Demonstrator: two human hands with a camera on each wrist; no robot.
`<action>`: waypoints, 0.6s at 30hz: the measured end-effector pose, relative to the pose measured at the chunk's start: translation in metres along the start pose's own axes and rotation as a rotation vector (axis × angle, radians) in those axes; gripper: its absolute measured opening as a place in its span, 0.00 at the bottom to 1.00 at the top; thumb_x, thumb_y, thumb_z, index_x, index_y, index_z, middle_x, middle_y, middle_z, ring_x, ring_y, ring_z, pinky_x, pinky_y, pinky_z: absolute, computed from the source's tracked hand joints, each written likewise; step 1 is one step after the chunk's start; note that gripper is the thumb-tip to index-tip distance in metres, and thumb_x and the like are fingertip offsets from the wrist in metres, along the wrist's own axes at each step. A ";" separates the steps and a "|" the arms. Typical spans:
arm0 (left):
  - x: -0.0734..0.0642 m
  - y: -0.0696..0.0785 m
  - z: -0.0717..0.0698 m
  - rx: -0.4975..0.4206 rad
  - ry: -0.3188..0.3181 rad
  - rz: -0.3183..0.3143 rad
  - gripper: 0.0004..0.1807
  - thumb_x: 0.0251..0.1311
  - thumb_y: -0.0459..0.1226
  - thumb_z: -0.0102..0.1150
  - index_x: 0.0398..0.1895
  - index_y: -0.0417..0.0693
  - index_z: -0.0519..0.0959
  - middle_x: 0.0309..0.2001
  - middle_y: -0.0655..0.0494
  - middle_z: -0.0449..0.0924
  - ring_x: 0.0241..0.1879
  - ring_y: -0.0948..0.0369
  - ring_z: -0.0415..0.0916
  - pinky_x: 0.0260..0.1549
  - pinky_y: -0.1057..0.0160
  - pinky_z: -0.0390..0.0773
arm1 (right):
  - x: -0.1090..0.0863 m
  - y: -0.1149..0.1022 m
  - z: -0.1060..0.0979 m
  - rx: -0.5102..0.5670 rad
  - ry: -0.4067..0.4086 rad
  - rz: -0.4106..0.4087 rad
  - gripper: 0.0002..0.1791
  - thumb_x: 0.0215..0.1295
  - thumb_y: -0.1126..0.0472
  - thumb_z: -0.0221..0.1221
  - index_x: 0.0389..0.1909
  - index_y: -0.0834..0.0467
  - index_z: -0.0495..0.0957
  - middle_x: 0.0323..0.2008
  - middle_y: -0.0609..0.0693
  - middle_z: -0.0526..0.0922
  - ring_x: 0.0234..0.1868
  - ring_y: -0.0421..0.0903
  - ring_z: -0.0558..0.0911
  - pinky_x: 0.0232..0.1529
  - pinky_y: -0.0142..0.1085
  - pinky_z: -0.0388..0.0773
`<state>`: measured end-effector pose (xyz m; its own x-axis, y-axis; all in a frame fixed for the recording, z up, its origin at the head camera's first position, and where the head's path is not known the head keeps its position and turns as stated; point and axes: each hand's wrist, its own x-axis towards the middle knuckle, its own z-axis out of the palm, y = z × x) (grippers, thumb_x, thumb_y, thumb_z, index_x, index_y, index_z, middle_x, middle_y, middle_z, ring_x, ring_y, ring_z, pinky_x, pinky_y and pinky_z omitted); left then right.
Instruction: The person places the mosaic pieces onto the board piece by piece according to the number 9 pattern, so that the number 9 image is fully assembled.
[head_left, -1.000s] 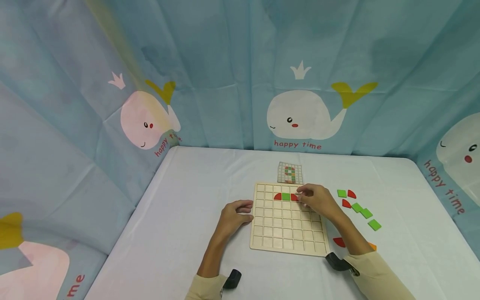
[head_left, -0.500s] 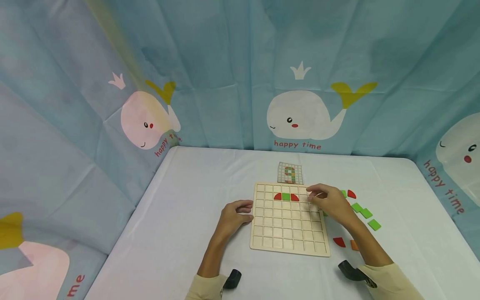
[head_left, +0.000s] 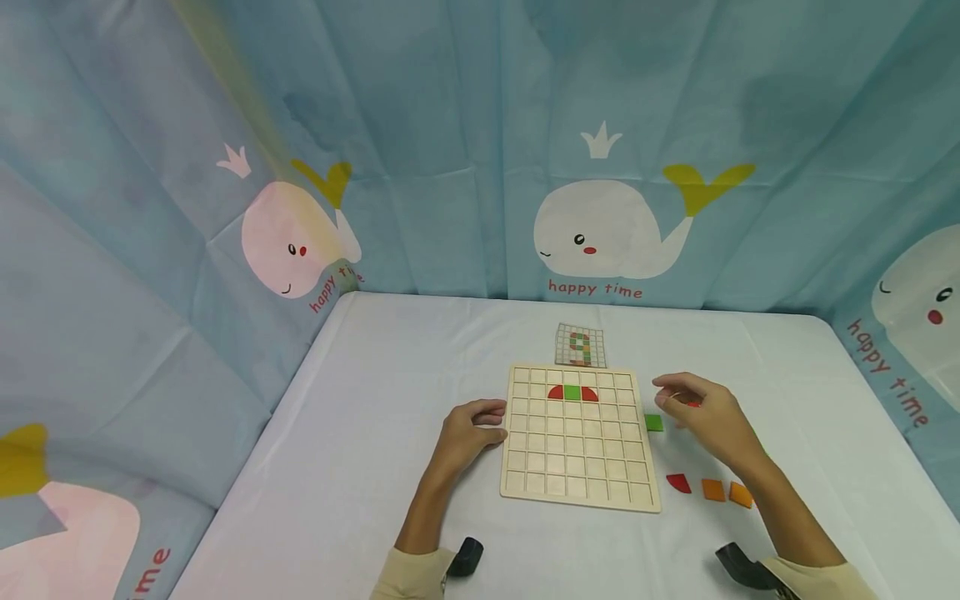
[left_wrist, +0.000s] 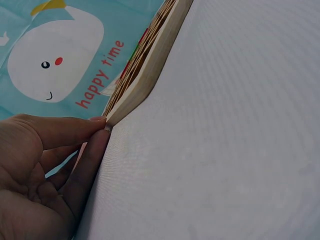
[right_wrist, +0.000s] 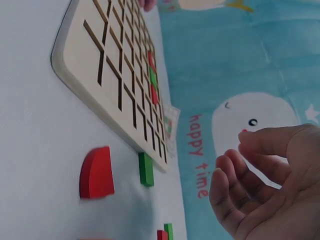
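A wooden grid board (head_left: 577, 450) lies on the white table. Set in its second row from the back are a red quarter-circle tile (head_left: 556, 393), a green square tile (head_left: 572, 392) and another red quarter-circle tile (head_left: 590, 394). My left hand (head_left: 462, 437) touches the board's left edge with fingertips and thumb, which the left wrist view shows right at the rim (left_wrist: 140, 92). Off the board's right side, my right hand (head_left: 708, 417) hovers with loosely bent fingers and holds nothing. A red tile (head_left: 693, 405) is partly hidden beneath it.
Behind the board lies a pattern card (head_left: 580, 346). A green square tile (head_left: 654, 423) sits by the board's right edge. Nearer me are a red quarter-circle tile (head_left: 678, 483) and two orange tiles (head_left: 713, 490). My right hand and forearm cover other tiles. A whale-print curtain (head_left: 450, 233) surrounds the table.
My right hand has moved away from the red tile at the right of the row, rightward off the board and over the loose tiles. My left hand has stayed put.
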<state>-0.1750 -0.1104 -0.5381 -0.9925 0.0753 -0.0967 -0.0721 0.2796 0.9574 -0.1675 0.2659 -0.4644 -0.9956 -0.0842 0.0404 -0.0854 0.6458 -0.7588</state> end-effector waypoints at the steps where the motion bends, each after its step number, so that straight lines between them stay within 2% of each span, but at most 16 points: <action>1: 0.000 0.000 0.000 0.002 0.001 0.002 0.27 0.55 0.27 0.74 0.61 0.42 0.85 0.53 0.49 0.88 0.52 0.54 0.85 0.42 0.67 0.88 | -0.002 0.001 -0.002 0.006 0.006 -0.002 0.23 0.79 0.48 0.60 0.65 0.58 0.80 0.49 0.55 0.86 0.43 0.51 0.85 0.38 0.38 0.87; 7: -0.001 0.001 0.000 0.013 0.002 0.001 0.27 0.55 0.27 0.74 0.61 0.42 0.85 0.52 0.50 0.88 0.51 0.55 0.85 0.43 0.68 0.87 | -0.014 0.012 -0.014 -0.012 0.058 -0.001 0.24 0.79 0.47 0.60 0.66 0.58 0.80 0.51 0.55 0.86 0.42 0.33 0.81 0.37 0.34 0.87; 12: -0.001 0.001 0.001 -0.011 -0.002 -0.008 0.27 0.54 0.26 0.73 0.61 0.41 0.85 0.52 0.49 0.88 0.51 0.54 0.85 0.41 0.68 0.87 | -0.022 0.024 -0.024 -0.023 0.089 0.038 0.24 0.79 0.50 0.61 0.67 0.59 0.79 0.50 0.56 0.86 0.40 0.28 0.80 0.36 0.32 0.87; 18: -0.001 0.002 0.000 -0.013 0.000 -0.011 0.27 0.54 0.26 0.74 0.61 0.41 0.85 0.52 0.48 0.88 0.51 0.55 0.85 0.40 0.67 0.88 | -0.030 0.039 -0.033 -0.019 0.085 0.107 0.25 0.79 0.49 0.61 0.69 0.58 0.77 0.55 0.60 0.84 0.41 0.22 0.78 0.37 0.28 0.86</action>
<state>-0.1739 -0.1100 -0.5357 -0.9916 0.0723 -0.1075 -0.0845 0.2678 0.9598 -0.1425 0.3189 -0.4737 -0.9986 0.0499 0.0151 0.0217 0.6616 -0.7495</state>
